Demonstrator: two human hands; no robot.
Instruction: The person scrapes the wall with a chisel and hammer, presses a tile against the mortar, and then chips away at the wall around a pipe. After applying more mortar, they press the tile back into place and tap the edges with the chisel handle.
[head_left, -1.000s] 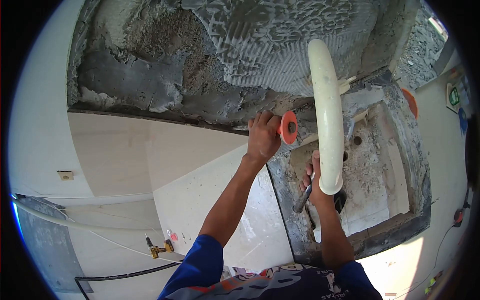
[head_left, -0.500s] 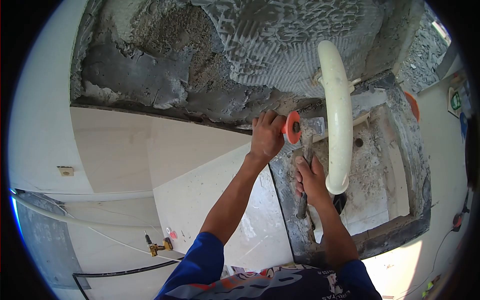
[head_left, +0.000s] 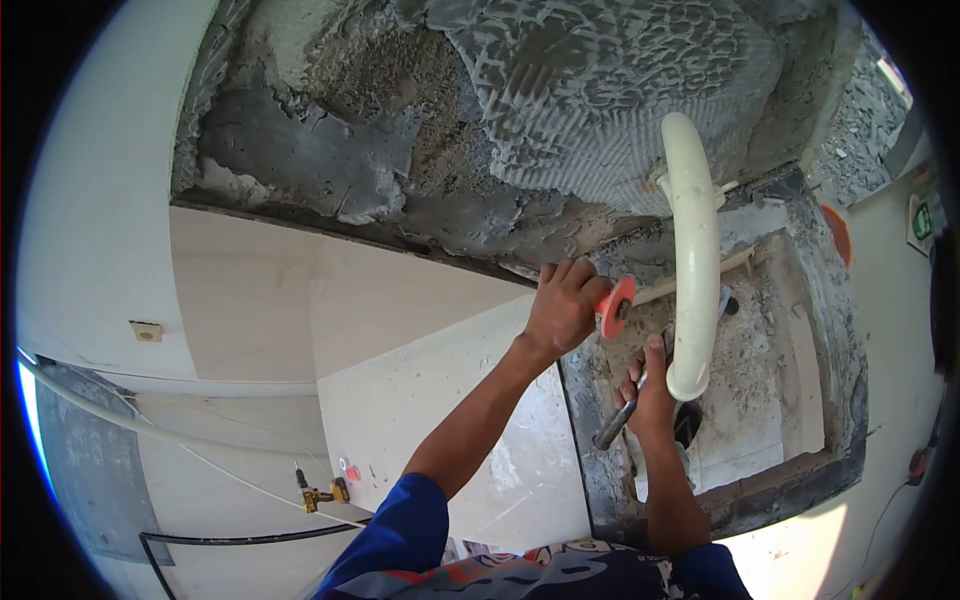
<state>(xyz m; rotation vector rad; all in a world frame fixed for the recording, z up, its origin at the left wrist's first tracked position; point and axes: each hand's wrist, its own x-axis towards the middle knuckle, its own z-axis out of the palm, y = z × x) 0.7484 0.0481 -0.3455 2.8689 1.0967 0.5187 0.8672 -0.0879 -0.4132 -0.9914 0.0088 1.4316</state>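
Observation:
My left hand (head_left: pixel 566 305) is wrapped round the handle of a chisel with a round orange-red guard (head_left: pixel 617 307), beside the lower edge of the mortar-covered wall (head_left: pixel 620 110). My right hand (head_left: pixel 650 392) grips a hammer by its dark handle (head_left: pixel 614 426). The hammer's head (head_left: pixel 729 301) shows to the right of the curved cream pipe (head_left: pixel 692 250), and part of its shaft is hidden behind that pipe. The chisel's blade is hard to make out against the rough grey surface.
Below the pipe lies a rough-edged recess (head_left: pixel 745 400) with debris. A yellow drill (head_left: pixel 325 494) rests at the lower left near a small red-and-white roll. An orange container (head_left: pixel 836 236) stands at the right, with rubble (head_left: pixel 858 130) beyond it.
My right hand has swung the hammer's head away from the chisel, to the right and down. The view has shifted, so the wall, pipe and left hand appear further right and lower.

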